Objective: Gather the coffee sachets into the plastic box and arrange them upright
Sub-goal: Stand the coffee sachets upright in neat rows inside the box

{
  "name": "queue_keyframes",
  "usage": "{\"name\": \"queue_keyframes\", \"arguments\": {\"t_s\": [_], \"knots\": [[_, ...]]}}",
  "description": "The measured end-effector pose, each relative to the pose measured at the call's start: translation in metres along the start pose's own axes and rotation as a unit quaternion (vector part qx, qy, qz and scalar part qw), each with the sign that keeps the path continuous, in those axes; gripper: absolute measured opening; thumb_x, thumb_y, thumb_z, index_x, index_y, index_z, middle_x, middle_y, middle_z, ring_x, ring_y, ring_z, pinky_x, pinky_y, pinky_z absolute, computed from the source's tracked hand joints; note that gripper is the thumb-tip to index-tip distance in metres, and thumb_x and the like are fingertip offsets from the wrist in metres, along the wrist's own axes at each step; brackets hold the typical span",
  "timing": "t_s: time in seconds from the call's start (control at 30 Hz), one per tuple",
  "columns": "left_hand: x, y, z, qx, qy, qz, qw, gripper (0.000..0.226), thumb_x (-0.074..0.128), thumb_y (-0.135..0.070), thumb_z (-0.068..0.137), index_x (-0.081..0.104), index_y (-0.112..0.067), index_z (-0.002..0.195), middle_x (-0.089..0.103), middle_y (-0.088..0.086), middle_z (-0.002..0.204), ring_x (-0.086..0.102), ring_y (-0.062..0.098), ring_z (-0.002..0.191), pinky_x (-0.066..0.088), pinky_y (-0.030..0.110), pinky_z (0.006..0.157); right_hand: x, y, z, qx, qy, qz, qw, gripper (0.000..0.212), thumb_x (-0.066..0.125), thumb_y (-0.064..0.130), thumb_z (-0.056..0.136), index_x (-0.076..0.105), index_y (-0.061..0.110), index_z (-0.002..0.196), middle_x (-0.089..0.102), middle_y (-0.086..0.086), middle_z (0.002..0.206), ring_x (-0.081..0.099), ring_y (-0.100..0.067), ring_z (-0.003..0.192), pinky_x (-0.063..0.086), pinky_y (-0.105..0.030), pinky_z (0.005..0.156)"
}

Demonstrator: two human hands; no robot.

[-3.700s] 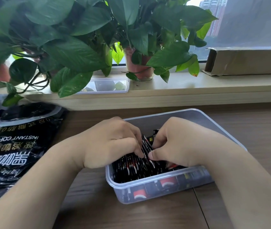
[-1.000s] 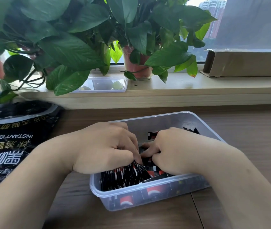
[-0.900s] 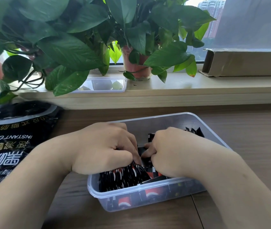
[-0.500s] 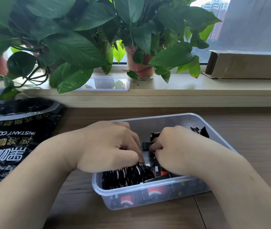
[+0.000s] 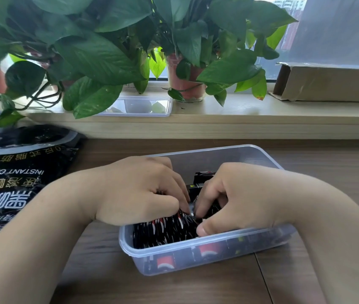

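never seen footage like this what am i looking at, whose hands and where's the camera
No machine here: a person's two bare hands, filmed by one camera worn on the head, looking forward and down. The left hand and right hand reach into a clear box on a wooden table, fingers curled round black-and-red sachets standing on edge at its near end. A black coffee bag lies at the left. Behind, plants, a small tray and a carton sit on the sill.
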State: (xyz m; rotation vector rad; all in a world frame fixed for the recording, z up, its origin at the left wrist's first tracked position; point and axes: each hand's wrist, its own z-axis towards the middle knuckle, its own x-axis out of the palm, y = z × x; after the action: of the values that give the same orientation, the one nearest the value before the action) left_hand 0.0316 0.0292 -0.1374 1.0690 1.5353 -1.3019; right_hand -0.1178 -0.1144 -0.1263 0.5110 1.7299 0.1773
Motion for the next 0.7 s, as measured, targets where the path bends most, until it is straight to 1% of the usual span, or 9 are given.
{"name": "queue_keyframes", "arguments": {"t_s": [0.07, 0.13, 0.2, 0.27, 0.33, 0.4, 0.53, 0.63, 0.7], "knots": [[-0.0002, -0.0003, 0.0, -0.004, -0.003, -0.003, 1.0, 0.06, 0.029, -0.049, 0.064, 0.074, -0.047, 0.103, 0.06, -0.042, 0.116, 0.045, -0.003, 0.111, 0.041, 0.022, 0.093, 0.0009, -0.0033, 0.0027, 0.001, 0.004, -0.002, 1.0, 0.016, 0.078, 0.046, 0.073, 0.077, 0.041, 0.088, 0.071, 0.027, 0.089, 0.058, 0.006, 0.062, 0.039, -0.012, 0.059], [-0.0005, -0.0003, -0.0003, -0.003, -0.004, -0.006, 1.0, 0.059, 0.029, -0.048, 0.065, 0.074, -0.047, 0.103, 0.06, -0.041, 0.115, 0.046, -0.002, 0.112, 0.042, 0.024, 0.094, 0.0026, -0.0053, 0.0054, -0.002, 0.005, -0.005, 1.0, 0.011, 0.077, 0.036, 0.074, 0.079, 0.039, 0.085, 0.073, 0.024, 0.096, 0.061, 0.003, 0.071, 0.045, -0.016, 0.065], [-0.0003, -0.0009, -0.0005, -0.004, -0.003, -0.006, 1.0, 0.058, 0.03, -0.048, 0.065, 0.074, -0.047, 0.103, 0.06, -0.041, 0.114, 0.047, 0.0, 0.113, 0.043, 0.026, 0.095, 0.0024, -0.0049, 0.0045, -0.008, 0.008, 0.002, 1.0, 0.011, 0.077, 0.033, 0.075, 0.079, 0.036, 0.085, 0.072, 0.028, 0.089, 0.06, 0.005, 0.067, 0.043, -0.013, 0.061], [0.0001, -0.0016, -0.0011, -0.01, -0.005, -0.005, 1.0, 0.058, 0.029, -0.049, 0.065, 0.074, -0.047, 0.102, 0.06, -0.043, 0.113, 0.046, -0.001, 0.112, 0.042, 0.024, 0.095, -0.0001, -0.0029, 0.0014, -0.021, 0.02, 0.019, 0.999, 0.016, 0.079, 0.034, 0.077, 0.077, 0.034, 0.093, 0.062, 0.036, 0.067, 0.056, 0.01, 0.059, 0.038, -0.007, 0.052], [-0.0001, -0.0024, -0.0008, -0.013, -0.007, -0.005, 1.0, 0.059, 0.029, -0.049, 0.065, 0.074, -0.046, 0.101, 0.06, -0.043, 0.113, 0.045, -0.003, 0.113, 0.041, 0.023, 0.095, -0.0021, -0.0015, -0.0006, -0.033, 0.032, 0.032, 0.998, 0.026, 0.08, 0.037, 0.078, 0.074, 0.034, 0.102, 0.054, 0.038, 0.056, 0.054, 0.014, 0.057, 0.037, -0.003, 0.053], [-0.0009, -0.0034, -0.0007, -0.012, -0.005, -0.001, 1.0, 0.059, 0.029, -0.05, 0.065, 0.074, -0.046, 0.102, 0.06, -0.042, 0.114, 0.045, -0.003, 0.113, 0.041, 0.023, 0.096, -0.0015, -0.0013, 0.0005, -0.038, 0.038, 0.038, 0.998, 0.03, 0.081, 0.036, 0.077, 0.073, 0.032, 0.106, 0.056, 0.036, 0.055, 0.055, 0.014, 0.056, 0.037, -0.002, 0.052], [-0.0022, -0.005, -0.0015, -0.01, 0.001, 0.004, 1.0, 0.059, 0.028, -0.051, 0.066, 0.074, -0.046, 0.102, 0.059, -0.042, 0.114, 0.044, -0.004, 0.11, 0.039, 0.019, 0.093, 0.0002, -0.0007, 0.0032, -0.027, 0.051, 0.042, 0.997, 0.031, 0.081, 0.033, 0.078, 0.074, 0.03, 0.108, 0.071, 0.022, 0.079, 0.055, 0.011, 0.053, 0.036, -0.002, 0.049], [-0.002, -0.0053, -0.002, -0.009, -0.002, 0.002, 1.0, 0.059, 0.028, -0.051, 0.066, 0.074, -0.046, 0.102, 0.059, -0.042, 0.114, 0.044, -0.004, 0.111, 0.04, 0.02, 0.092, 0.0001, -0.0008, 0.0031, -0.019, 0.043, 0.019, 0.999, 0.023, 0.079, 0.034, 0.079, 0.075, 0.031, 0.102, 0.057, 0.024, 0.054, 0.051, 0.008, 0.048, 0.034, -0.004, 0.046], [-0.0022, -0.0048, -0.0021, -0.011, -0.002, 0.0, 1.0, 0.06, 0.028, -0.05, 0.065, 0.075, -0.045, 0.102, 0.059, -0.042, 0.114, 0.044, -0.005, 0.111, 0.04, 0.02, 0.093, 0.0009, -0.0024, 0.0026, -0.018, 0.027, 0.004, 0.999, 0.014, 0.077, 0.033, 0.079, 0.077, 0.031, 0.093, 0.05, 0.02, 0.047, 0.048, 0.002, 0.046, 0.034, -0.008, 0.044]]}}
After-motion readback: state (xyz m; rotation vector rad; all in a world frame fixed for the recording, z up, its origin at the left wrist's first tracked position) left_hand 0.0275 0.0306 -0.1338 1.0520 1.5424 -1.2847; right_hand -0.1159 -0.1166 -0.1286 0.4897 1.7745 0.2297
